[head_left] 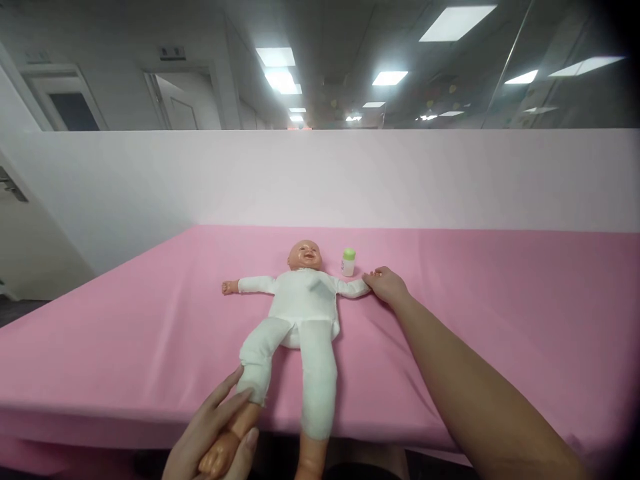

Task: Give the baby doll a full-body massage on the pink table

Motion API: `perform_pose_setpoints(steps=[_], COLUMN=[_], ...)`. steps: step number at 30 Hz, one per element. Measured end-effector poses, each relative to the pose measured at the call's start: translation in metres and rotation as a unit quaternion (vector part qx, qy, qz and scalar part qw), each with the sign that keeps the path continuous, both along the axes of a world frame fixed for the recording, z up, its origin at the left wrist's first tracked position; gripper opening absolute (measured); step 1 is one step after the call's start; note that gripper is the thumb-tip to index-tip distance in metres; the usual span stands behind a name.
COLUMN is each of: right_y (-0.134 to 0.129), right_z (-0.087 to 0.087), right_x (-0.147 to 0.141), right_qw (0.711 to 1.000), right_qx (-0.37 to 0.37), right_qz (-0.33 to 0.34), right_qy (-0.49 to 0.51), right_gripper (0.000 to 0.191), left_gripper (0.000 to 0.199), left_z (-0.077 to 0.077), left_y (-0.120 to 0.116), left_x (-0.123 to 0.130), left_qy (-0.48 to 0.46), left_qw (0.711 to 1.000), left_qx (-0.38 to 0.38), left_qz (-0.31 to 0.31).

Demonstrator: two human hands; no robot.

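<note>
A baby doll (304, 300) with a white cloth body lies on its back, head away from me and legs over the near edge. My left hand (215, 427) is wrapped around its lower leg and foot at the left, thumb on one side and fingers on the other. My right hand (387, 283) is closed around the doll's hand at the right, which is mostly hidden by my fingers. Just past that arm stands a small bottle (349, 263) with a green cap, upright. The doll's other arm stretches out to the left, untouched.
A pink cover (500, 333) drapes the table and hangs over its near edge. Behind it runs a white wall (320, 177) with glass above, where ceiling lights show. A door (30, 233) with a handle is at the far left.
</note>
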State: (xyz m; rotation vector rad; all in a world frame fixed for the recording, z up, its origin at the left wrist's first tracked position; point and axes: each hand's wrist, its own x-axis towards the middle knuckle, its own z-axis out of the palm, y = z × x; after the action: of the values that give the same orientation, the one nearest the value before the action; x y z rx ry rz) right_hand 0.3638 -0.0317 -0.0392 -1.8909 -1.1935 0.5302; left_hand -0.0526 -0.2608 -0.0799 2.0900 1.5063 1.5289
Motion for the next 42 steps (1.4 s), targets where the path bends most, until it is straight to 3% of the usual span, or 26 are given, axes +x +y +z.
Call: perform_pose_setpoints(steps=[4,8,10,13,17,21,25,29,31,34,38,42], right_y=[-0.002,-0.009,-0.017,-0.032,-0.042,-0.038,-0.037,-0.037,-0.034,-0.023,-0.006,0.004], right_z=[0.002,0.009,0.014,0.019,0.022,0.020,0.019,0.019,0.017,0.013,0.007,0.000], right_x=[-0.009,-0.038,-0.059,-0.088,-0.103,-0.101,-0.101,-0.098,-0.089,-0.065,-0.029,-0.010], right_qw=[0.995,0.985,0.967,0.933,0.876,0.859,0.857,0.885,0.915,0.956,0.976,0.989], right_qx=[0.045,0.154,0.237,0.267,0.269,0.267,0.254,0.226,0.215,0.218,0.193,0.107], right_qz=[0.003,0.029,0.090,0.227,0.344,0.359,0.358,0.340,0.302,0.192,0.078,0.039], right_qy=[0.085,0.071,0.027,-0.078,-0.206,-0.246,-0.272,-0.222,-0.161,-0.041,0.064,0.099], right_gripper=[0.056,0.049,0.040,0.021,0.023,0.031,0.037,0.032,0.028,0.034,0.050,0.056], left_gripper=[0.042,0.052,0.056,0.058,0.060,0.062,0.062,0.059,0.057,0.056,0.061,0.064], left_z=[0.014,0.051,0.069,0.088,0.092,0.086,0.082,0.080,0.079,0.077,0.066,0.043], left_y=[0.013,0.042,0.062,0.090,0.121,0.137,0.140,0.138,0.134,0.123,0.096,0.060], left_x=[0.005,0.019,0.028,0.041,0.054,0.061,0.063,0.063,0.061,0.055,0.035,0.004], left_qy=[-0.011,-0.040,-0.034,0.014,0.070,0.080,0.095,0.083,0.064,0.035,-0.002,-0.006], left_qw=[1.000,0.998,0.997,0.997,0.989,0.981,0.980,0.983,0.984,0.987,0.994,0.997], left_qx=[-0.009,-0.051,-0.063,-0.080,-0.110,-0.143,-0.140,-0.135,-0.135,-0.128,-0.086,-0.049], left_qz=[-0.003,-0.020,-0.011,-0.011,-0.064,-0.103,-0.102,-0.095,-0.097,-0.093,-0.070,-0.063])
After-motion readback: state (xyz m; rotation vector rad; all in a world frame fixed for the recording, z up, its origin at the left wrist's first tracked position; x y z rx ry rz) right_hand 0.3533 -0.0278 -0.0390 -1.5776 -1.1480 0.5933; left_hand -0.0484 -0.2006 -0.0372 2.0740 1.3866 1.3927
